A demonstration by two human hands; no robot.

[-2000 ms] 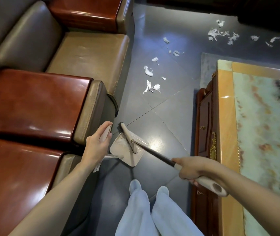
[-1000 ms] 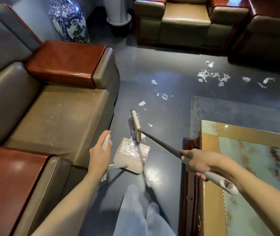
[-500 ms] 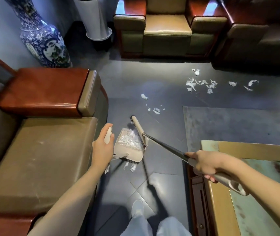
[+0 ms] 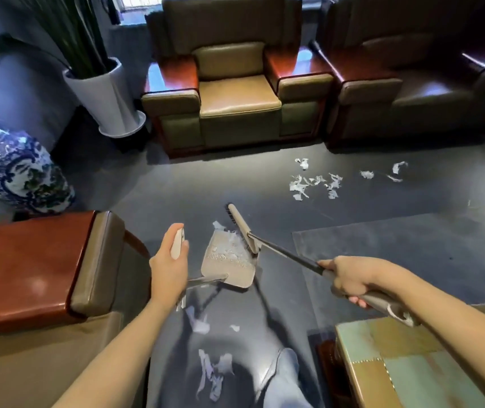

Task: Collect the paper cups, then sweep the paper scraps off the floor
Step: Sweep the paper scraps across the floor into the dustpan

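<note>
Left hand: fingers are gripping the dustpan by its white handle.
Dustpan: is carrying a heap of swept scraps — part of the sweeping looks done.
Near scraps: are lying on the floor below the pan, unswept.
Broom: its head is resting against the pan's far edge.
Right hand: fingers are wrapping the broom handle.
Far scraps: are lying scattered far right — the biggest share left.
Paper cups: none are showing.

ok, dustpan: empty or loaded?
Loaded: white paper scraps lie in the dustpan, beside the broom.
</note>
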